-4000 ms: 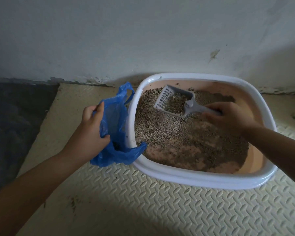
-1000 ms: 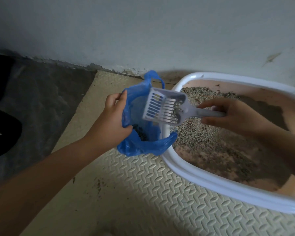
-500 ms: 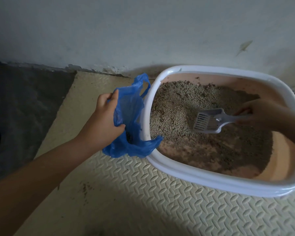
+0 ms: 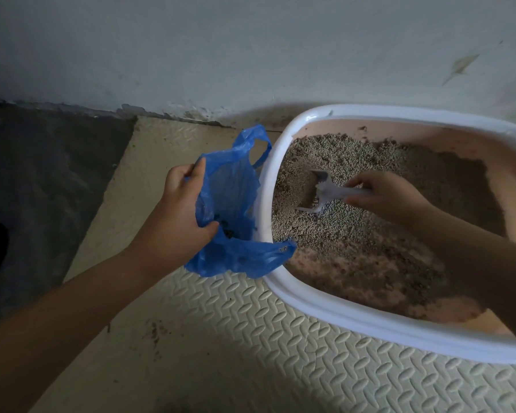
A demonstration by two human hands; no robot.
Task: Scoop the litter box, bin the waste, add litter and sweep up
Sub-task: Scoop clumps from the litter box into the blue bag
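floor mat (image 4: 251, 338) by the wall (image 4: 251, 49) | litter box (image 4: 340, 318) on it | scoop (image 4: 328, 193) dug into the litter (image 4: 340, 156), handle running right into my right hand (image 4: 385, 195), fingers (image 4: 356, 183) curled round it | blue bag (image 4: 230, 189) just left of the box, left hand (image 4: 176, 216) gripping its edge, mouth open | i judge the next lift goes left to the bag

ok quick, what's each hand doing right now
Left hand: grips the blue bag, holding it open beside the litter box.
Right hand: grips the scoop handle, head dug into the litter.
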